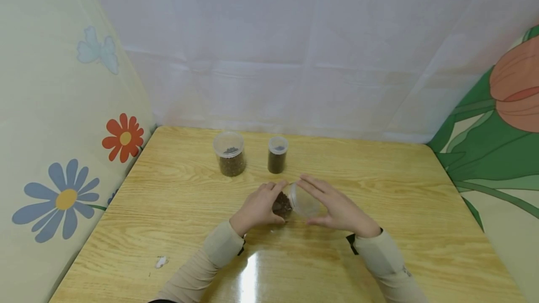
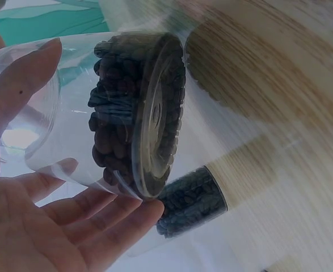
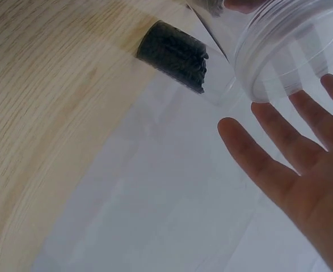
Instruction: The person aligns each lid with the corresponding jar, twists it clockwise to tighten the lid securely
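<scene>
My left hand (image 1: 262, 204) grips a clear plastic jar (image 2: 75, 113), thumb on one side and fingers on the other. Dark brown beans (image 2: 121, 113), which look like coffee beans, lie at the bottom of it. The jar leans above the table, its clear top end (image 1: 306, 201) toward my right hand (image 1: 337, 205). With fingers fairly straight and spread, the right hand stands beside that end; fingertips (image 3: 262, 109) reach its round clear rim (image 3: 274, 93) in the right wrist view. Whether a lid sits on the rim, I cannot tell.
Behind the hands stand a wide clear jar (image 1: 232, 163) and a narrow tall one (image 1: 276, 162), each part filled with dark contents. A small white scrap (image 1: 161, 262) lies at the front left of the wooden table (image 1: 168, 200). A white cloth (image 1: 269, 60) hangs behind.
</scene>
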Tool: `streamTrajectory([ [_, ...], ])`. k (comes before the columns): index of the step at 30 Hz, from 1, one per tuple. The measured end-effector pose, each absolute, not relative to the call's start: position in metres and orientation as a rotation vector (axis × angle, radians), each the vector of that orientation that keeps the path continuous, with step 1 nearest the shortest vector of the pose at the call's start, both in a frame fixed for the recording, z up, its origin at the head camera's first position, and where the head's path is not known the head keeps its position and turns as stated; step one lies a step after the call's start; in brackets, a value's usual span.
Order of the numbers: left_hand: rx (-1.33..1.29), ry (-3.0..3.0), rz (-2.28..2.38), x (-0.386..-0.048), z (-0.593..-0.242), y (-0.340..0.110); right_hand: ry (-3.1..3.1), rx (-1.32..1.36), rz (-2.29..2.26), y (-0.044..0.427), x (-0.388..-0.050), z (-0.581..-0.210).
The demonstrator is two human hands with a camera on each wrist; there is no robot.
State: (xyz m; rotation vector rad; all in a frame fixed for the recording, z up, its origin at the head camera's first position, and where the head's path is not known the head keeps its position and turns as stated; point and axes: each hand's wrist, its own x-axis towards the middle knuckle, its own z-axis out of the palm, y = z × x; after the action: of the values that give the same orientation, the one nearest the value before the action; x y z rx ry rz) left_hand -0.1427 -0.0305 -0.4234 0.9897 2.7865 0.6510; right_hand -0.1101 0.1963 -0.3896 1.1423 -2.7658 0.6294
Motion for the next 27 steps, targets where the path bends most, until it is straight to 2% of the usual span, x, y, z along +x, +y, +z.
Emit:
streamTrajectory([
  [19,0.986,2.786,0.662,-0.1427,-0.4248,-0.0295,-2.838,0.914,0.548,0.1873,-0.1072,-0.3883],
  [27,0.987,2.783,0.661,-0.1425,-0.4248,-0.0300,-2.804,0.968,0.543,0.1904,-0.1077,-0.3894],
])
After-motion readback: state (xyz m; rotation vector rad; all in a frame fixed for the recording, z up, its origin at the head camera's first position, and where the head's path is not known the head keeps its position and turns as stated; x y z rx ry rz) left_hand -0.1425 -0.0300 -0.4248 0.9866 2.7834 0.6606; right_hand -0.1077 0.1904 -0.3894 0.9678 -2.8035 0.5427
